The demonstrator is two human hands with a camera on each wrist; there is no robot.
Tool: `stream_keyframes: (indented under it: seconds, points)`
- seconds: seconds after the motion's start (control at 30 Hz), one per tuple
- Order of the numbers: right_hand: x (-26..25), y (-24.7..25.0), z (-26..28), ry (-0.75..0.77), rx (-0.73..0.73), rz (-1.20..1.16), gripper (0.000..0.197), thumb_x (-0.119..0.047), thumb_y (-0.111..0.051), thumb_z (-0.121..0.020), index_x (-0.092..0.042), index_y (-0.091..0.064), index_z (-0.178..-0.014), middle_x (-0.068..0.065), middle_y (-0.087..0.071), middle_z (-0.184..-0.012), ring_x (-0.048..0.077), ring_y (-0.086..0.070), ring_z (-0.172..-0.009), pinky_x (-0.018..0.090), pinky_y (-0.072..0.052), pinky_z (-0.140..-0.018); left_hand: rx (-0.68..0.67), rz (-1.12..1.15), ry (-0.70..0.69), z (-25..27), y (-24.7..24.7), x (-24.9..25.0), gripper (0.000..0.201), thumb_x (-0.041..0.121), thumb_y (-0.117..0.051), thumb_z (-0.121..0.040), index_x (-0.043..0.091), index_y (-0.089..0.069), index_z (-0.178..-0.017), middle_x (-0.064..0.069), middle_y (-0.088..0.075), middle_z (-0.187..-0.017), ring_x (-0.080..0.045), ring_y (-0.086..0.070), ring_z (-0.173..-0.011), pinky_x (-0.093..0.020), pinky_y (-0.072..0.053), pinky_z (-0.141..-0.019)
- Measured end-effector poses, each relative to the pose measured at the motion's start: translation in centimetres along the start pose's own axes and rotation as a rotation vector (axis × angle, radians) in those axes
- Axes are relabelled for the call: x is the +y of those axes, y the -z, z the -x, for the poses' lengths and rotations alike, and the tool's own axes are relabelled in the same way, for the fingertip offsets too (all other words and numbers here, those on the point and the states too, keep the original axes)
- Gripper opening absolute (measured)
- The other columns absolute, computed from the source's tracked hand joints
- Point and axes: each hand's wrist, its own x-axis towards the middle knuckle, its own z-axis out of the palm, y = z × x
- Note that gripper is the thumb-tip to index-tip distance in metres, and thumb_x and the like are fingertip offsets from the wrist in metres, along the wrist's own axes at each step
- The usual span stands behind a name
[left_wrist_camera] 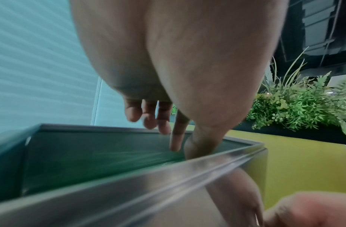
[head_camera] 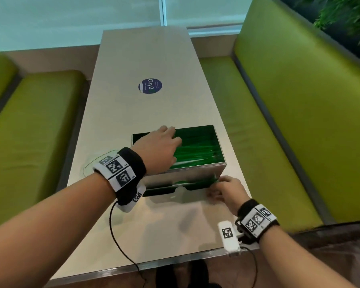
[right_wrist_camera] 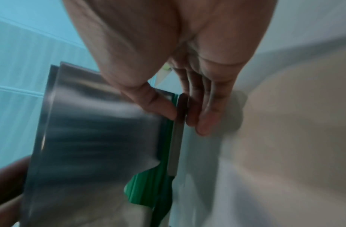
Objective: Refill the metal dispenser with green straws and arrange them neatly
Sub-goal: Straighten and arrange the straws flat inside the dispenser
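Setting: a pale table [head_camera: 146, 59] runs between two green benches [head_camera: 279, 113]; the metal dispenser [head_camera: 185, 177] sits near the person's end, its top open toward the ceiling.

Dispenser: a shiny steel box with a low slot along the front wall, where straw ends show. It stands square on the table, front face toward the person, so both hands can work it at once.

Green straws [head_camera: 197, 150]: most already lie inside the open hopper, running side to side, fairly parallel. A few more show green at the front slot [right_wrist_camera: 160, 176].

Left hand [head_camera: 160, 146]: reaches over the near rim into the hopper, fingers [left_wrist_camera: 162, 122] loosely spread and pointing down toward the pile, gripping nothing that I can make out. I judge it is there to pat and level the straws so they lie flat.

Right hand [head_camera: 224, 190]: down at the dispenser's front right corner, thumb [right_wrist_camera: 158, 104] on the front face and fingers on the side, pinching the corner edge just beside the green straw ends. I read this as bracing the box, or nudging the stray ends back in line; the blur stops me telling which.

Progress: filling looks largely done; tidying is the step in hand.

Risk: the box is light and slick, so a hard push inside could slide it unless the right hand steadies it.

Also there: a round blue sticker [head_camera: 150, 85] further up the table, and a clear plastic wrapper [head_camera: 96, 163] lying beside the left wrist.
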Motion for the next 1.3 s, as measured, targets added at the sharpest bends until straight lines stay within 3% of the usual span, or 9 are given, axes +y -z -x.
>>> stream_keyframes:
  seconds: [0.1,0.2,0.3,0.4,0.57,0.87,1.03,1.17,1.3]
  points:
    - [-0.1,-0.7,0.1,-0.041,0.039,-0.087,0.019,0.012,-0.051,-0.083,0.001,-0.062,-0.095,0.023,-0.065,-0.081,0.036,-0.067,-0.069,0.038,-0.052,-0.058,-0.021,-0.040,0.023,-0.6,-0.3,0.1,0.050,0.042,-0.053,-0.091,0.011,-0.053,-0.131,-0.013,-0.051,-0.122,-0.029,-0.051,-0.107,-0.043,-0.051,-0.091]
    - [-0.1,-1.5,0.6,-0.083,0.047,-0.153,0.014,0.003,-0.047,-0.091,-0.001,-0.058,-0.097,0.022,-0.063,-0.081,0.033,-0.063,-0.055,0.041,-0.053,-0.053,-0.219,0.095,0.110,-1.0,-0.9,-0.2,0.051,0.039,-0.050,-0.097,0.010,-0.048,-0.139,-0.015,-0.050,-0.130,-0.032,-0.053,-0.114,-0.044,-0.049,-0.096]
    - [0.1,-2.2,0.6,-0.091,0.061,-0.159,0.014,-0.005,-0.045,-0.097,0.000,-0.059,-0.099,0.021,-0.064,-0.079,0.032,-0.062,-0.049,0.045,-0.052,-0.055,-0.344,0.199,0.120,-1.3,-1.0,-0.4,0.050,0.038,-0.052,-0.099,0.016,-0.046,-0.143,-0.011,-0.047,-0.134,-0.029,-0.057,-0.113,-0.037,-0.049,-0.094]
    - [0.5,-2.5,0.8,-0.081,0.068,-0.199,0.015,-0.008,-0.048,-0.101,-0.001,-0.061,-0.098,0.022,-0.066,-0.077,0.029,-0.063,-0.047,0.037,-0.052,-0.048,-0.393,0.234,0.067,-1.3,-1.0,-0.9,0.042,0.037,-0.056,-0.099,0.025,-0.052,-0.139,-0.005,-0.053,-0.129,-0.024,-0.058,-0.112,-0.034,-0.048,-0.094]
    - [0.8,-2.5,1.0,-0.078,0.103,-0.285,0.011,-0.005,-0.055,-0.098,0.002,-0.063,-0.097,0.022,-0.065,-0.080,0.029,-0.063,-0.052,0.033,-0.055,-0.046,-0.398,0.375,0.026,-0.8,-0.7,-1.3,0.027,0.035,-0.057,-0.098,0.034,-0.065,-0.123,0.007,-0.067,-0.110,-0.014,-0.060,-0.095,-0.028,-0.048,-0.088]
    - [0.3,-3.6,0.8,-0.103,0.161,-0.264,0.015,0.003,-0.045,-0.096,-0.004,-0.058,-0.090,0.017,-0.062,-0.068,0.027,-0.061,-0.048,0.033,-0.052,-0.046,-0.421,0.309,0.075,-1.2,-1.4,-1.1,0.047,0.038,-0.056,-0.099,0.024,-0.048,-0.143,-0.003,-0.048,-0.134,-0.023,-0.059,-0.112,-0.036,-0.047,-0.101]
    - [1.1,-4.0,0.5,-0.087,0.179,-0.295,0.009,-0.003,-0.053,-0.098,-0.004,-0.058,-0.090,0.013,-0.063,-0.058,0.025,-0.059,-0.044,0.031,-0.049,-0.044,-0.461,0.379,0.095,-1.1,-1.9,-1.3,0.038,0.029,-0.055,-0.099,0.025,-0.049,-0.136,-0.004,-0.061,-0.113,-0.024,-0.059,-0.099,-0.038,-0.049,-0.092]
    - [0.7,-4.0,0.5,-0.101,0.154,-0.287,0.008,0.000,-0.052,-0.095,-0.002,-0.059,-0.099,0.016,-0.062,-0.068,0.026,-0.058,-0.049,0.032,-0.050,-0.047,-0.436,0.357,0.070,-1.2,-2.0,-1.2,0.025,0.029,-0.056,-0.098,0.034,-0.062,-0.122,0.002,-0.040,-0.123,-0.020,-0.042,-0.111,-0.038,-0.041,-0.102]
    - [-0.8,-3.2,1.7,-0.159,0.004,-0.147,0.015,-0.001,-0.049,-0.089,0.002,-0.057,-0.101,0.018,-0.057,-0.078,0.029,-0.058,-0.054,0.035,-0.050,-0.050,-0.464,0.431,0.054,-1.3,-2.0,-1.2,0.022,0.023,-0.055,-0.097,0.026,-0.064,-0.117,0.000,-0.044,-0.122,-0.020,-0.052,-0.106,-0.035,-0.044,-0.100]
